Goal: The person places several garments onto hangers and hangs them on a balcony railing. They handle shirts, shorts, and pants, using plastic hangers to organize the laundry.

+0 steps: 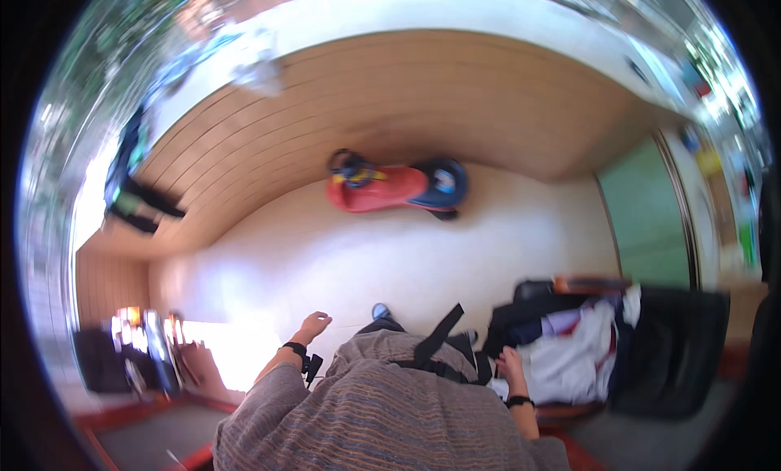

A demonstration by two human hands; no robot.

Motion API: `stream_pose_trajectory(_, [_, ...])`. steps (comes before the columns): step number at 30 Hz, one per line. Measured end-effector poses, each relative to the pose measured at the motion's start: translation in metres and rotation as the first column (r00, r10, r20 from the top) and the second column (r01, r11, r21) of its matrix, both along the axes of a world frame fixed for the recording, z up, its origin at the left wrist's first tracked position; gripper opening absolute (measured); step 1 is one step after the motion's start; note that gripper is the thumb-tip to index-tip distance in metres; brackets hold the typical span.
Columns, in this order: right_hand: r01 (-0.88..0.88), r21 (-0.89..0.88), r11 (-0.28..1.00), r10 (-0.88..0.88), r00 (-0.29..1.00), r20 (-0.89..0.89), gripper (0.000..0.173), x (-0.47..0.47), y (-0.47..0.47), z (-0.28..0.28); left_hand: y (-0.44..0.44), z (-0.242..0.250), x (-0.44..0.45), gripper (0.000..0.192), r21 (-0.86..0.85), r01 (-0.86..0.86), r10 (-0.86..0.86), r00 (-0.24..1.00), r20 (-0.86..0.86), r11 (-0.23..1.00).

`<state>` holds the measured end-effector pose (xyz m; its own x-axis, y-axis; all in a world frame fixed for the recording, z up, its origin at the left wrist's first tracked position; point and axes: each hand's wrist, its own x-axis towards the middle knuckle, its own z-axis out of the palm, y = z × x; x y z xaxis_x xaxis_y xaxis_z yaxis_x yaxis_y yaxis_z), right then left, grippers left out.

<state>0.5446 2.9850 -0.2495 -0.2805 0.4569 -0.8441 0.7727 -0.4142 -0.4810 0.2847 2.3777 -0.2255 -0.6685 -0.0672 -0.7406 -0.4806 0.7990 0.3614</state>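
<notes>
My left hand (316, 323) hangs over the tiled floor (293, 269), left of my body, with nothing seen in it; its fingers look loosely bent. Lower right, my right hand (508, 362) is beside a heap of white, dark and lilac clothes (567, 355) on a chair. Whether its fingers touch the cloth cannot be told. Both wrists wear black bands. A black strap (440, 335) sticks out from my waist. Further ahead, a red and dark-blue children's ride-on toy (390, 187) with a dark steering wheel stands on the floor by the wall.
A low tan tiled wall (427, 93) with a white ledge curves ahead. Dark garments (140, 202) hang at the left. A black chair back (671, 352) stands beside the clothes, near a green panel (650, 208). Blurred objects stand at the lower left.
</notes>
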Motion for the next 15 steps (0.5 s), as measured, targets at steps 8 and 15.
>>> stream_pose_trajectory(8, [-0.622,0.039,0.782,0.62,0.783,0.054,0.041,-0.276,-0.11,-0.007,-0.128,-0.003,0.109,0.051,0.146,-0.55,0.562,0.825,-0.064,0.823])
stream_pose_trajectory(15, [-0.96,0.013,0.279,0.949,0.274,-0.158,0.044,-0.475,-0.33,0.031,-0.176,-0.006,0.119,0.054,0.21,-0.757,0.743,0.651,0.156,0.619])
